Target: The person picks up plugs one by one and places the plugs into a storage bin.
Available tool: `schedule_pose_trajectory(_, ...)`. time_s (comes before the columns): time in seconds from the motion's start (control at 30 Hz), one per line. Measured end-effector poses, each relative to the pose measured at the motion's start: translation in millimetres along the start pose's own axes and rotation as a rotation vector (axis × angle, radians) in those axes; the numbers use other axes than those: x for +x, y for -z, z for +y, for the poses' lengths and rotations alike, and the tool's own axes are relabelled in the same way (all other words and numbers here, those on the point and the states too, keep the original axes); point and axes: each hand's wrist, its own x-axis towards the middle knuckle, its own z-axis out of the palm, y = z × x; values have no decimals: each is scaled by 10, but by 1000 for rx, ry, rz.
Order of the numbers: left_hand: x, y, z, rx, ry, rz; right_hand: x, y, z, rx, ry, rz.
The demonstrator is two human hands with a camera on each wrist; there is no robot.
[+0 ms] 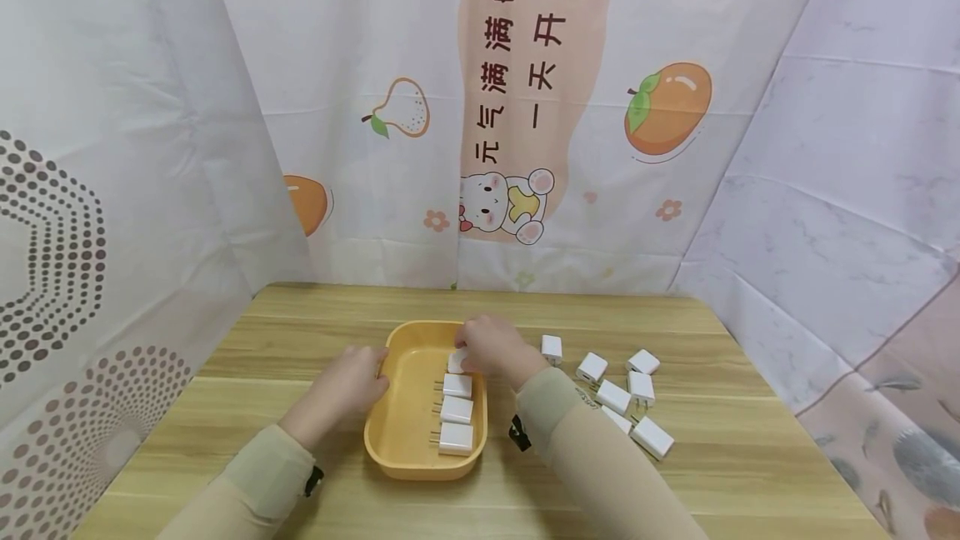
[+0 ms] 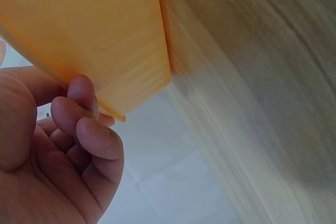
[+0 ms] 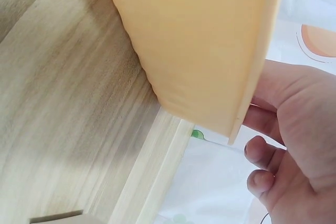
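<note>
Near the middle of the table stands a yellow plastic tray (image 1: 397,440). White charger plugs (image 1: 455,438) lie in a column along its right side, prongs pointing left. My left hand (image 1: 348,386) grips the tray's left rim; the left wrist view shows curled fingers (image 2: 100,137) at that rim. Over the far right corner, my right hand (image 1: 495,348) holds a white charger plug (image 1: 456,361), partly covered by the fingers. In the right wrist view the tray wall (image 3: 194,51) hides the fingertips and that plug.
Several more white charger plugs (image 1: 613,397) lie scattered on the wooden table (image 1: 300,323) to the right of the tray, close to my right forearm. One plug (image 1: 551,348) lies farther back. A printed cloth (image 1: 405,190) hangs behind the table, with more cloth at both sides.
</note>
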Motion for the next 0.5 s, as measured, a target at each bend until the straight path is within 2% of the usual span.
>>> schedule_pose_trajectory(0.5,-4,1,0,-9,-14,11,-8,-4,-30,45,45,-50)
